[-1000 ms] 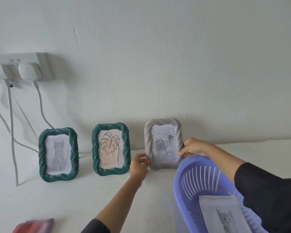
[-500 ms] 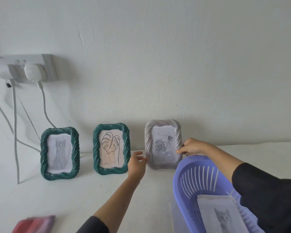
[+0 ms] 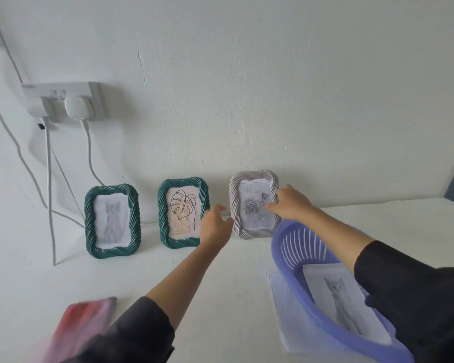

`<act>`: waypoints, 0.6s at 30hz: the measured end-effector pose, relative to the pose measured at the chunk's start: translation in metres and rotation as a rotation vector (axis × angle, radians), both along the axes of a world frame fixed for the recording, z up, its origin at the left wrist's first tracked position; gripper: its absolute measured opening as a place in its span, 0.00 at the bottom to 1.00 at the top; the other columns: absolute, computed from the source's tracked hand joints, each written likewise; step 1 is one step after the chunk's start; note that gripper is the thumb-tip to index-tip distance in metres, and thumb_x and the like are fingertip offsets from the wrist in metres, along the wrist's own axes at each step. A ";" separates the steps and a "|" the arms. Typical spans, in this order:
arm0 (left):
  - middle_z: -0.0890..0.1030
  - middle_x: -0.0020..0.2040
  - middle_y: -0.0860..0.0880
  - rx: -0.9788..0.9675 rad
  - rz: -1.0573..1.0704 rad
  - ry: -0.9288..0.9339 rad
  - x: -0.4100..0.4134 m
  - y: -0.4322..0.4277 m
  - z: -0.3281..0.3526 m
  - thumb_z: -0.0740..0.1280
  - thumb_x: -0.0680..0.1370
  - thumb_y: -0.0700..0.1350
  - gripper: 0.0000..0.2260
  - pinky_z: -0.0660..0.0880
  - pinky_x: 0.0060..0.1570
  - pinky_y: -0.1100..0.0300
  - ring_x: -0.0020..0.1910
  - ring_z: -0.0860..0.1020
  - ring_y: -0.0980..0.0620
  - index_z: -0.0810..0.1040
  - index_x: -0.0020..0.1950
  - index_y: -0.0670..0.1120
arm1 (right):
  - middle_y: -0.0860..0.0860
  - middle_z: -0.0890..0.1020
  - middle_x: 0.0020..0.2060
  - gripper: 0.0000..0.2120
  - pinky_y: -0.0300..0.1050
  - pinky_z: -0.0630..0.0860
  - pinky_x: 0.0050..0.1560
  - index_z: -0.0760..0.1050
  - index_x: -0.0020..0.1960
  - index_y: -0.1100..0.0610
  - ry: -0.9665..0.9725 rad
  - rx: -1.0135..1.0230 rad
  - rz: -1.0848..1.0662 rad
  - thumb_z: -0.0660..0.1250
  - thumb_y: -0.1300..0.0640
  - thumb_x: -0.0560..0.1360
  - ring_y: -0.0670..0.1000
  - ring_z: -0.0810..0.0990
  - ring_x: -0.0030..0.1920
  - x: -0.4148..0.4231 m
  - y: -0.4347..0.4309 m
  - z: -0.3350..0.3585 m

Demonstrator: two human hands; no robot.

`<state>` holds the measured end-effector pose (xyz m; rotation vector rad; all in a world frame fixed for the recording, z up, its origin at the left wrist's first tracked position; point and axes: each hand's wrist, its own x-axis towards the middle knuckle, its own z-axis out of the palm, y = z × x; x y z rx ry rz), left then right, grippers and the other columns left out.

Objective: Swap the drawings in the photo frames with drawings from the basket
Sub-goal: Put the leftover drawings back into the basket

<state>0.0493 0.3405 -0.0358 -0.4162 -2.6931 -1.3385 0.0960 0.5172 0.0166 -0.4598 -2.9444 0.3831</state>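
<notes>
We're releasing the grey rope-rimmed photo frame (image 3: 235,205), standing on the white worktop (image 3: 142,279): left hand (image 3: 216,226) now off it, loose, empty; right hand (image 3: 290,203) still touching its front, fingers straight. This swap looking done.

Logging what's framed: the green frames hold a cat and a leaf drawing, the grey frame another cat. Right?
No: the head view shows the grey frame holding a rose drawing, not a cat. The cat drawing and leaf drawing are as you say.

head view | worn on head | faces forward and down at wall (image 3: 273,87) and tabletop (image 3: 24,297) | close range
</notes>
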 end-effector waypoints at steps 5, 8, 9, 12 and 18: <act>0.74 0.63 0.43 -0.070 -0.096 0.032 0.028 -0.021 0.006 0.64 0.75 0.40 0.17 0.66 0.61 0.58 0.62 0.72 0.47 0.72 0.63 0.43 | 0.61 0.68 0.66 0.22 0.50 0.66 0.61 0.70 0.62 0.63 0.041 0.087 0.051 0.61 0.48 0.76 0.61 0.71 0.62 0.029 -0.035 0.006; 0.74 0.63 0.42 -0.124 -0.155 0.014 0.045 -0.032 0.003 0.65 0.75 0.41 0.17 0.66 0.61 0.58 0.63 0.72 0.45 0.73 0.63 0.44 | 0.59 0.66 0.68 0.23 0.50 0.64 0.64 0.69 0.65 0.61 0.054 0.072 0.061 0.61 0.48 0.76 0.60 0.69 0.65 0.049 -0.053 0.003; 0.74 0.63 0.42 -0.137 -0.178 -0.003 0.052 -0.036 0.001 0.65 0.75 0.41 0.16 0.66 0.61 0.58 0.63 0.72 0.45 0.74 0.63 0.45 | 0.59 0.66 0.69 0.23 0.49 0.64 0.64 0.69 0.65 0.60 0.051 0.063 0.064 0.61 0.48 0.76 0.60 0.69 0.65 0.056 -0.059 0.002; 0.76 0.61 0.43 -0.151 -0.247 -0.072 0.071 -0.043 -0.008 0.66 0.74 0.41 0.15 0.67 0.56 0.61 0.62 0.73 0.47 0.76 0.61 0.44 | 0.58 0.65 0.69 0.23 0.49 0.65 0.64 0.69 0.67 0.57 0.023 0.013 0.062 0.62 0.48 0.75 0.59 0.68 0.66 0.079 -0.071 -0.005; 0.78 0.58 0.42 -0.148 -0.348 -0.299 0.105 -0.044 -0.027 0.67 0.74 0.42 0.14 0.69 0.46 0.63 0.51 0.76 0.47 0.77 0.59 0.43 | 0.59 0.62 0.70 0.22 0.48 0.65 0.65 0.70 0.67 0.55 -0.038 -0.105 0.045 0.64 0.50 0.74 0.58 0.67 0.68 0.120 -0.077 -0.021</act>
